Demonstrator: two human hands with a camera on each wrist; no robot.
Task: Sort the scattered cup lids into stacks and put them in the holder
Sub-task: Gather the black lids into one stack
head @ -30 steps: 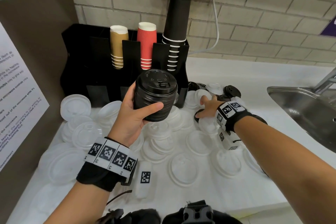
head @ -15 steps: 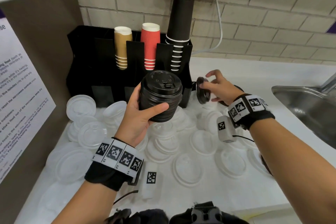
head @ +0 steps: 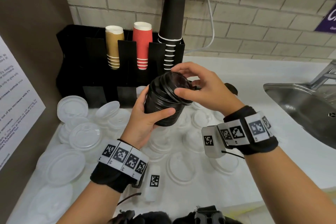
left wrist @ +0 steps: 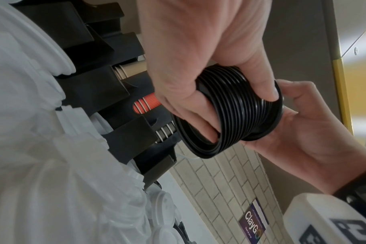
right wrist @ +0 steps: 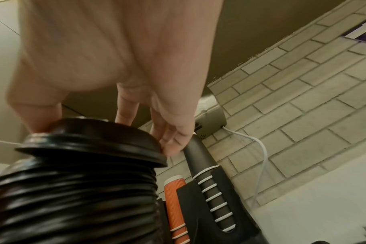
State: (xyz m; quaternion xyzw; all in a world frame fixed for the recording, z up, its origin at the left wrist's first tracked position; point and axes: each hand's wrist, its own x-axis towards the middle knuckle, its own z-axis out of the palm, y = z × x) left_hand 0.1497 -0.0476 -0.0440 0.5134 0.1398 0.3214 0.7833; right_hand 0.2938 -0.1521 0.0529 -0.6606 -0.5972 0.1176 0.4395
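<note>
**Black lid meets the stack**

Left hand (head: 145, 123) wraps the ribbed stack of black plastic cup lids (head: 163, 103), above scattered translucent white lids (head: 85, 134). Right hand (head: 203, 92) pinches the tilted top black lid (head: 179, 87). Black compartmented cup holder (head: 76, 60) behind.

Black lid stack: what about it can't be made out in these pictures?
- Head view: whether the top lid is seated; the right hand covers its far rim.
- Left wrist: the black lid stack is partly hidden by the left hand; no exact count.
- Right wrist: the stack's ridges are blurred and cut off by the edge.
</note>
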